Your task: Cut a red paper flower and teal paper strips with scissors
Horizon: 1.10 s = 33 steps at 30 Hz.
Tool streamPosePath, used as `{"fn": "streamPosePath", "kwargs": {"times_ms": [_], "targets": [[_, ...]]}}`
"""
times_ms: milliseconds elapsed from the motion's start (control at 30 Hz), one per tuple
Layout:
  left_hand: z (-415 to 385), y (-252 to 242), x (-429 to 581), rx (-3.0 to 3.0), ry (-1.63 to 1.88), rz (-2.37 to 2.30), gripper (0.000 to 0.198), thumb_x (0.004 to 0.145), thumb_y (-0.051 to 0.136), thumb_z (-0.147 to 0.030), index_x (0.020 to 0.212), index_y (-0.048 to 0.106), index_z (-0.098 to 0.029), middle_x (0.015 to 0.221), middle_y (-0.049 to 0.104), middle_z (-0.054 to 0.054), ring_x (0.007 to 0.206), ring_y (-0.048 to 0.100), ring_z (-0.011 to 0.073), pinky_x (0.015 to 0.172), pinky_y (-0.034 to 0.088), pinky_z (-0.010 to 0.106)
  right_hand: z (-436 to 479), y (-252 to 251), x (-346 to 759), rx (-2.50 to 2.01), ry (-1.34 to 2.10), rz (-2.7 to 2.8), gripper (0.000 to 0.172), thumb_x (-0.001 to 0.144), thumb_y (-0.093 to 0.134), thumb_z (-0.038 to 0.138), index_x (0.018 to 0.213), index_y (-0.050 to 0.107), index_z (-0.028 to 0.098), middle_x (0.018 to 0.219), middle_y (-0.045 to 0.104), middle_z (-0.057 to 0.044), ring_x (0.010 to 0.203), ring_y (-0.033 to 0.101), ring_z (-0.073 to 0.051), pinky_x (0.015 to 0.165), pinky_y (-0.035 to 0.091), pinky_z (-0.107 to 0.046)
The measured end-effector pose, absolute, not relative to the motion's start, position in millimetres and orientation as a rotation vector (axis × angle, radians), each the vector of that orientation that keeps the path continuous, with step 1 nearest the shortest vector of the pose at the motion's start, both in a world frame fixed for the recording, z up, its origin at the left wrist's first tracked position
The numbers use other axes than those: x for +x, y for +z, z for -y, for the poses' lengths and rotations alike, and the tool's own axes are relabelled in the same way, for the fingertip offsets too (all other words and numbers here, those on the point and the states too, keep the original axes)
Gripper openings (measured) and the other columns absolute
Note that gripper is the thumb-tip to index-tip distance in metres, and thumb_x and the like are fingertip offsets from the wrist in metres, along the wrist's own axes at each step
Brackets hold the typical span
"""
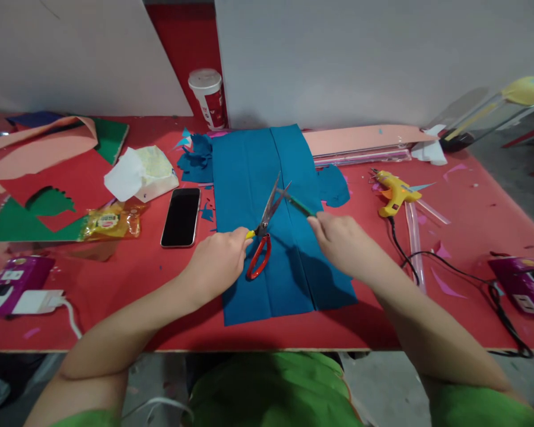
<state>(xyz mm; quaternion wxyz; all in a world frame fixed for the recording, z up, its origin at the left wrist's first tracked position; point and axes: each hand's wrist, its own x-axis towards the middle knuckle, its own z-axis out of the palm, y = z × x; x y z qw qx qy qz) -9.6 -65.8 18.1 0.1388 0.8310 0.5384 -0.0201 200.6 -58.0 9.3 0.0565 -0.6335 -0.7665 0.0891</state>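
Observation:
My left hand [218, 261] grips the red and yellow handles of a pair of scissors [267, 219], whose blades are parted and point up and to the right. My right hand [342, 240] holds a thin green strip [299, 204] with its tip between the blades. Both hands hover over a large blue sheet [249, 178] lying on the red table [471, 237].
A black phone [181, 216] lies left of the blue sheet, beside tissues [136, 173] and a snack packet [111, 220]. A yellow glue gun [394, 193] with its black cord sits to the right. Purple devices [523, 284] stand at both table ends. A paper cup [209, 98] stands at the back.

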Motion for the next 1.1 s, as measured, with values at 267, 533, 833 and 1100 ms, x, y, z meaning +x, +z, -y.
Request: {"fn": "streamPosePath", "kwargs": {"times_ms": [267, 533, 833, 1100], "targets": [[60.6, 15.9, -12.5, 2.227, 0.121, -1.476, 0.022, 0.087, 0.034, -0.023, 0.076, 0.051, -0.014, 0.060, 0.060, 0.003, 0.054, 0.057, 0.0135, 0.053, 0.038, 0.023, 67.9, 10.0, 190.5, -1.955, 0.244, 2.351, 0.031, 0.092, 0.028, 0.030, 0.075, 0.048, 0.015, 0.055, 0.051, -0.003, 0.043, 0.043, -0.015, 0.046, 0.015, -0.026], [51.5, 6.5, -12.9, 1.685, 0.299, -1.187, 0.024, 0.086, 0.035, -0.028, 0.068, 0.045, -0.016, 0.057, 0.055, -0.003, 0.044, 0.057, 0.0086, 0.049, 0.044, 0.020, 53.9, -11.8, 207.1, -2.061, 0.041, 2.199, 0.031, 0.092, 0.028, 0.028, 0.075, 0.049, 0.014, 0.055, 0.051, -0.005, 0.044, 0.043, -0.016, 0.045, 0.016, -0.025], [47.1, -0.1, -12.9, 1.303, 0.392, -1.014, 0.017, 0.086, 0.038, -0.024, 0.074, 0.046, -0.014, 0.055, 0.053, -0.005, 0.041, 0.054, 0.0071, 0.044, 0.043, 0.019, 75.4, -21.7, 207.1, -1.895, -0.027, 2.393, 0.038, 0.093, 0.020, 0.033, 0.075, 0.048, 0.014, 0.052, 0.056, -0.006, 0.041, 0.048, -0.017, 0.044, 0.011, -0.026], [47.9, 2.0, -13.8, 1.300, 0.392, -1.020, 0.017, 0.086, 0.038, -0.022, 0.074, 0.046, -0.013, 0.055, 0.053, -0.004, 0.041, 0.055, 0.0070, 0.043, 0.043, 0.018, 74.3, -21.3, 214.6, -1.969, -0.091, 2.487, 0.039, 0.093, 0.019, 0.035, 0.076, 0.048, 0.014, 0.055, 0.060, -0.009, 0.044, 0.055, -0.020, 0.045, 0.007, -0.026]]}}
